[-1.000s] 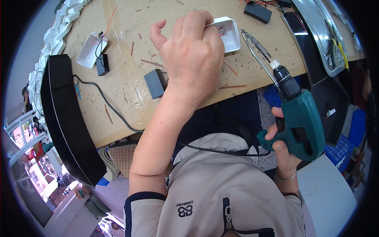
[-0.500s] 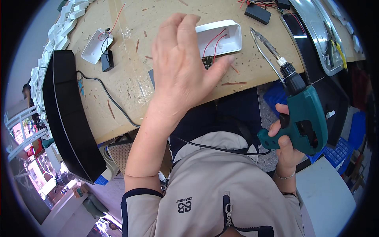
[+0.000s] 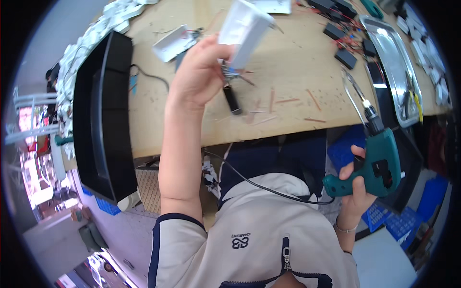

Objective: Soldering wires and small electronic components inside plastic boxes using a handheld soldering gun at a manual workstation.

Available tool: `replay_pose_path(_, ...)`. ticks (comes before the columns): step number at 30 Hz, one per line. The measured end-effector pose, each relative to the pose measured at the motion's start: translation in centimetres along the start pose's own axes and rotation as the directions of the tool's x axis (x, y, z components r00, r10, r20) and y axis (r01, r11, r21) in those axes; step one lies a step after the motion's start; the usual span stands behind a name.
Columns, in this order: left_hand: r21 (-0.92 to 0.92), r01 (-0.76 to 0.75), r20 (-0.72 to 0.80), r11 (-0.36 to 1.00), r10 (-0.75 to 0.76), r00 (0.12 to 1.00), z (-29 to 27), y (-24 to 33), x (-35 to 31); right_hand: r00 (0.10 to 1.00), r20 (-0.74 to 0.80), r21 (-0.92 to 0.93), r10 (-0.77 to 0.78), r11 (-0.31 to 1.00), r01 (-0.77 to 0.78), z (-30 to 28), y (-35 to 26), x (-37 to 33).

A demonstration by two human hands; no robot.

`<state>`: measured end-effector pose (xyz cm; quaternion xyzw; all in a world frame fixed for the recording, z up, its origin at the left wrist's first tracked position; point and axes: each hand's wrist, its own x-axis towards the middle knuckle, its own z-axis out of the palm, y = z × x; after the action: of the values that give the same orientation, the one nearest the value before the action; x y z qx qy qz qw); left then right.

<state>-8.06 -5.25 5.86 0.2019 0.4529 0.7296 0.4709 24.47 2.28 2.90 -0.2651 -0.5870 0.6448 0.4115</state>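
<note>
We see the left hand [image 3: 197,72] with its fingers bent in on the near end of a white casing [image 3: 252,38], which it holds tilted above the worktop [image 3: 288,62]. The right hand [image 3: 357,194] is wrapped round the handle of a green soldering gun [image 3: 379,151], one finger lying by the trigger; we cannot tell whether it is pressed.

As we judge the work, the casing is picked up but not closed: no cover shows on it. Just below the left fingers we make out a blurred cluster of small parts [image 3: 229,72] and a black block [image 3: 232,100], both outside the casing, so fitting seems left to do. Whether any joint is made, the blur keeps us from telling. The gun's tip points away from the body, well apart from the casing, which lies beyond and to the left of the right hand.

Further out, just beyond the left hand, we find a second white casing [image 3: 168,45], open, with wires at its end. Beyond the right hand lie loose black boxes [image 3: 345,58] and, farther to its right, a metal tray [image 3: 391,53].
</note>
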Motion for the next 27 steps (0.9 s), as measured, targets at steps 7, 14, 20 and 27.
replay_pose_path(7, -0.041, -0.376, -0.211, 0.926, 0.36, 0.909, -8.0, 10.6, -7.2, 0.996, 0.052, 0.041, -0.068, 0.997, 0.066, 0.1, 0.1, 0.2)
replay_pose_path(14, 0.79, 0.302, -0.583, 0.533, 0.503, 0.638, -12.8, 6.7, -9.3, 0.997, 0.062, 0.06, -0.05, 0.997, 0.046, 0.7, 0.3, 0.1)
replay_pose_path(20, 0.855, 0.513, -0.465, 0.081, 0.56, 0.686, -13.3, 3.7, -8.7, 0.998, 0.033, 0.024, -0.046, 0.999, 0.045, 0.4, 0.1, 0.2)
replay_pose_path(27, 0.991, 0.115, -0.128, 0.071, 0.765, 0.631, -5.2, 3.3, -7.8, 1.0, 0.013, 0.272, 0.002, 0.962, -0.006, -0.3, 0.7, 1.0)
